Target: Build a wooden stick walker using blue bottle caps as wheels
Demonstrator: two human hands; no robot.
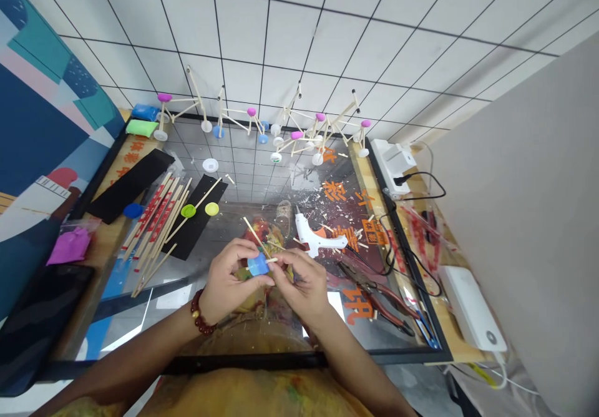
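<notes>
My left hand [228,279] pinches a small blue bottle cap [258,265] just above the glass tabletop [262,183]. A thin wooden stick [255,237] rises from the cap toward the upper left. My right hand [302,283] is closed beside the cap, its fingertips on a short stick at the cap's right side. Both hands meet at the near middle of the table. A bead bracelet circles my left wrist.
A white glue gun [314,235] lies just beyond my right hand. Loose chopsticks [156,230], black sheets and coloured caps lie to the left. Several stick-and-cap models [304,133] line the far edge. Pliers [374,292], cables and a white power bank [472,308] sit at right.
</notes>
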